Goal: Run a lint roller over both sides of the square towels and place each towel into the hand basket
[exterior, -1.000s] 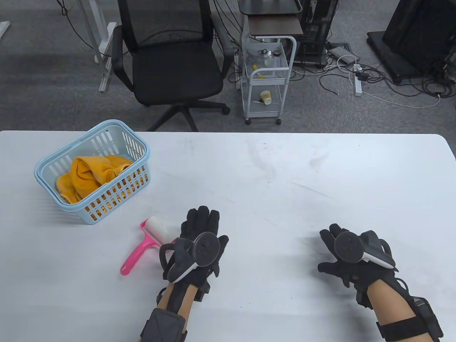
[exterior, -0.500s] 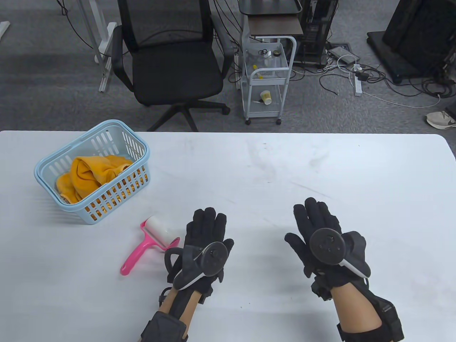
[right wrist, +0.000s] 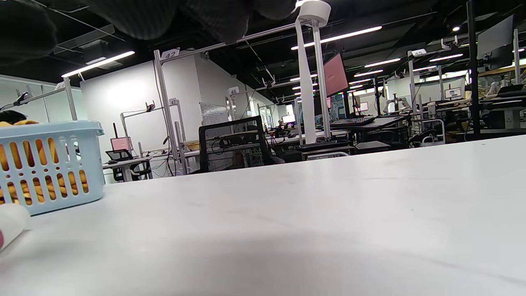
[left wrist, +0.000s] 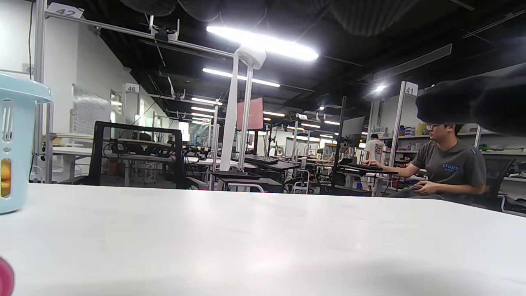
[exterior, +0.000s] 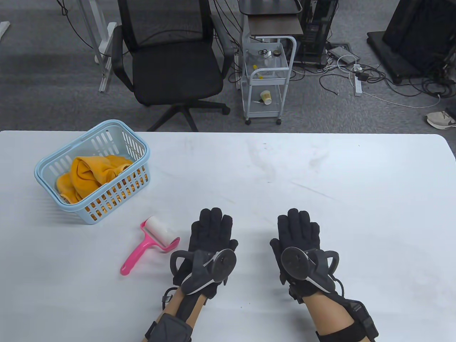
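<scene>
A light blue hand basket (exterior: 53,167) stands at the table's left with crumpled orange towels (exterior: 91,172) inside; its wall shows in the right wrist view (right wrist: 49,164) and the left wrist view (left wrist: 16,144). The pink lint roller (exterior: 146,245) with its white roll lies on the table in front of the basket, just left of my left hand (exterior: 213,228). Both hands rest flat, palms down, fingers straight, side by side near the front edge. My right hand (exterior: 298,226) lies a short way to the right. Neither holds anything.
The white table (exterior: 320,185) spreads wide to the right and behind the hands. Beyond its far edge stand a black office chair (exterior: 167,67) and a small white trolley (exterior: 267,82). A shoe (exterior: 441,119) shows on the floor at right.
My right hand has swung left from the table's right side and flattened beside the left hand. The left hand has shifted slightly right, away from the roller.
</scene>
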`<state>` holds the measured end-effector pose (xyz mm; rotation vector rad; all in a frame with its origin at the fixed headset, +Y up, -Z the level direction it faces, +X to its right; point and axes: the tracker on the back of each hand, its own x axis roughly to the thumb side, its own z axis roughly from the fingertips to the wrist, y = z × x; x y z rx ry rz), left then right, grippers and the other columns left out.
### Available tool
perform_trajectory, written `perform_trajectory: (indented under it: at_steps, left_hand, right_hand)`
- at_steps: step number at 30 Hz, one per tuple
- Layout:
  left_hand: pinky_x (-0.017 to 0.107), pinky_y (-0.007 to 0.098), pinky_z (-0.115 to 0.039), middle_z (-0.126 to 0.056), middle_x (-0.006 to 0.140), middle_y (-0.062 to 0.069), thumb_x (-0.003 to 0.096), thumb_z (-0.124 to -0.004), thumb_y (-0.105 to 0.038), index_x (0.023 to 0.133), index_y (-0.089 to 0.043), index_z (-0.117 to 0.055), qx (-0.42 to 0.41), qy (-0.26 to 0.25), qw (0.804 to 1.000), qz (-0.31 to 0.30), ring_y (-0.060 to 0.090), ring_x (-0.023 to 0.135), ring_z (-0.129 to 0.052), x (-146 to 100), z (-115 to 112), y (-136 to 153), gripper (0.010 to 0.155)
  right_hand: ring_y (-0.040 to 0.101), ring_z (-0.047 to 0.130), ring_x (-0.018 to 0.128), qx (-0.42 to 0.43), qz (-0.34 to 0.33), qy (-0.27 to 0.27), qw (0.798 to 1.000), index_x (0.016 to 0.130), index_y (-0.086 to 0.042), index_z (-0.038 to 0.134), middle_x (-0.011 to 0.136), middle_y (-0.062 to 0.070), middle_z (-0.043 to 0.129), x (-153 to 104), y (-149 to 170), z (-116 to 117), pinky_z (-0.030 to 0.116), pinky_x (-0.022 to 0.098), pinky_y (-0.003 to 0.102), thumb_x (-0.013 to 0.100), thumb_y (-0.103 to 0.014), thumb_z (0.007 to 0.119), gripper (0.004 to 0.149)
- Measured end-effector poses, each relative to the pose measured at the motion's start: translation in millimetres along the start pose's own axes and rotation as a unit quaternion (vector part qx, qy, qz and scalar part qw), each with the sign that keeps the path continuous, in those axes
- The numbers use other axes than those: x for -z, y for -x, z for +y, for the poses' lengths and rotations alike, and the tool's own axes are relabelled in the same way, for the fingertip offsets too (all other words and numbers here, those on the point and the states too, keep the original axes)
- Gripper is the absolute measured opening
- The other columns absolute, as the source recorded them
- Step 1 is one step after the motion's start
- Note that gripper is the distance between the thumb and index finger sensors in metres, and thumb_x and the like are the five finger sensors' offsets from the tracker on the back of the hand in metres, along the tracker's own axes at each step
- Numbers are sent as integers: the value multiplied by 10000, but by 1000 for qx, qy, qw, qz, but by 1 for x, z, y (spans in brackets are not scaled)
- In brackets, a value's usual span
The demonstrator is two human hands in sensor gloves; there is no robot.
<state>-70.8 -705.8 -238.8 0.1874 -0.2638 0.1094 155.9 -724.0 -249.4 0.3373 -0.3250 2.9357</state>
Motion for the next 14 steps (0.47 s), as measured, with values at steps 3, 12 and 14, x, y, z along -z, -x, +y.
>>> perform_trajectory:
  at_steps: [3, 12, 14]
  left_hand:
    - [722, 603, -453, -357, 1188, 140, 527, -572, -451, 1078, -225, -508, 6, 6, 1000, -1, 442, 1089, -337, 1, -2, -1, 599]
    - [718, 604, -461, -376, 1185, 142, 523, -594, -454, 1072, -223, -527, 3, 18, 1000, 5, 442, 1087, -351, 1, -5, 2, 599]
    - [717, 605, -463, -381, 1185, 143, 524, -598, -453, 1071, -220, -530, 1, 19, 1000, 7, 443, 1086, -354, 1, -5, 3, 599]
  right_hand:
    - [440, 190, 1002, 6, -1, -7, 1000, 1102, -102, 445, 1137, 182, 298, -1, 1, 2, 343, 670, 643, 571, -455, 561, 648]
    - [440, 205, 1004, 3, -18, -32, 999, 1100, -99, 457, 1137, 183, 316, -3, -3, 10, 352, 671, 643, 569, -459, 563, 650]
    - [440, 206, 1004, 3, -20, -35, 999, 1100, -99, 458, 1138, 184, 317, -3, -3, 11, 352, 670, 643, 570, -458, 564, 650]
